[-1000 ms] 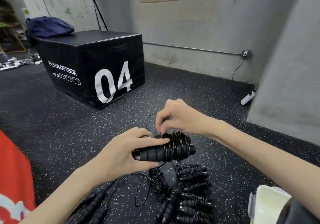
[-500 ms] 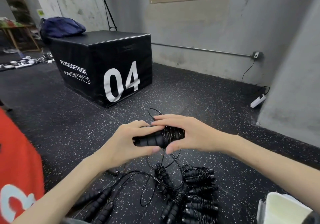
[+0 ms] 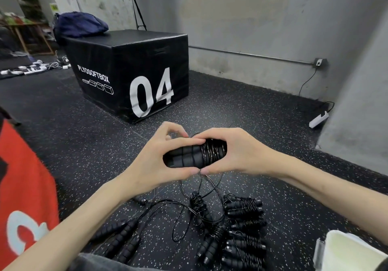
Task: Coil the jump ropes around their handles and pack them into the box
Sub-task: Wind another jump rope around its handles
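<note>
Black plyo box (image 3: 134, 77), blue bag (image 3: 79, 24)

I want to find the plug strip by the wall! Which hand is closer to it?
Right. The right hand lies on the white power strip's side; the left hand is farther, across the held jump rope handles.

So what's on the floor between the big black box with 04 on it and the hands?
In the head view, only bare speckled floor lies between the black box and the left hand and right hand.
</note>
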